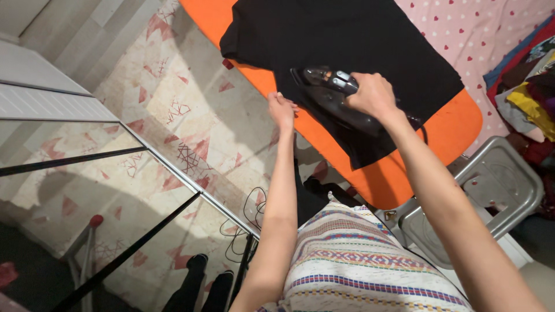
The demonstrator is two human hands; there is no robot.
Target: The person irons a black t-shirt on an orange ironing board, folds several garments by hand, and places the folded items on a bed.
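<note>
A black garment [358, 40] lies spread on an orange ironing board [457, 127]. My right hand [373, 95] grips the handle of a dark iron [326, 86], which rests flat on the garment near its lower edge. My left hand [282, 110] pinches the garment's edge at the near side of the board, just left of the iron. Both my arms reach forward from a striped patterned top at the bottom of the view.
A metal iron rest [497, 185] sticks out at the board's right end. A pile of coloured clothes [532, 98] and a pink sheet with hearts [474, 29] lie beyond. A black cord [248, 214] trails on the patterned floor. A mirror panel [87, 190] stands at left.
</note>
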